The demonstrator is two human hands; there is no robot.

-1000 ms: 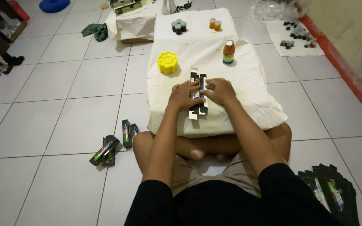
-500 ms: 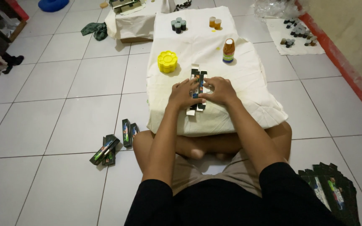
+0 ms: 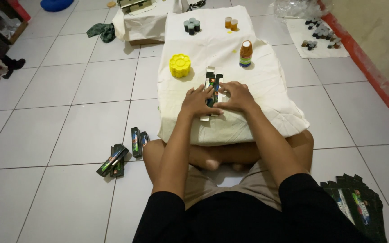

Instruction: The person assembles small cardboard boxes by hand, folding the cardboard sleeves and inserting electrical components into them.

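Observation:
I sit cross-legged on a tiled floor at a low table draped in a white cloth (image 3: pixel 257 85). A flat, unfolded dark green carton (image 3: pixel 212 81) lies on the cloth in front of me. My left hand (image 3: pixel 197 101) presses on its left side with fingers spread. On the carton's right side rests my right hand (image 3: pixel 236 96), fingers curled over it. The carton's lower end is hidden under my hands.
On the cloth stand a yellow flower-shaped palette stack (image 3: pixel 179 65), an orange-capped bottle (image 3: pixel 246 54), and dark (image 3: pixel 192 25) and orange small jars (image 3: pixel 230 23). Folded green boxes (image 3: pixel 122 153) lie on the floor at my left. Flat cartons (image 3: pixel 356 204) are stacked at lower right.
Both hands stay on the carton, shifting only slightly on it. My view has tilted a little, so the table sits lower in the picture.

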